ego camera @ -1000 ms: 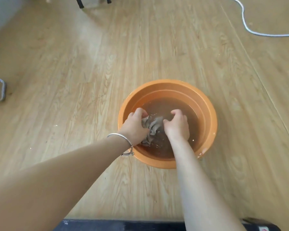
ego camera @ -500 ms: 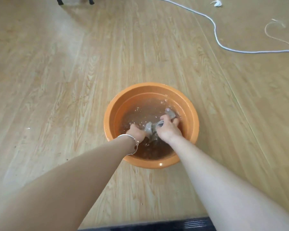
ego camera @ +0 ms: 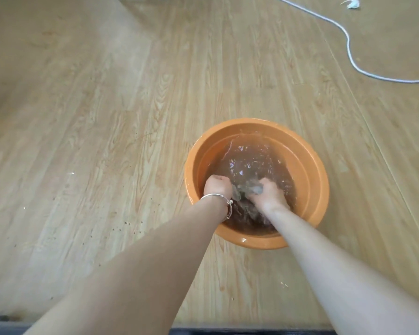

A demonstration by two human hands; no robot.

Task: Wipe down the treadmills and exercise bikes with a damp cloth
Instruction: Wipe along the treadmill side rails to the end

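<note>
Wet cloth [ego camera: 246, 189] in orange basin [ego camera: 311, 170]

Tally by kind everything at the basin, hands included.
hands: 2 (left hand, right hand, each with a grip on the cloth)
cloth: 1
orange basin: 1
bracelet: 1
Total: 5

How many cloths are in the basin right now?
1: a grey cloth in the orange basin, gripped between the left hand and right hand. The water is murky, so another could lie hidden below.
</note>
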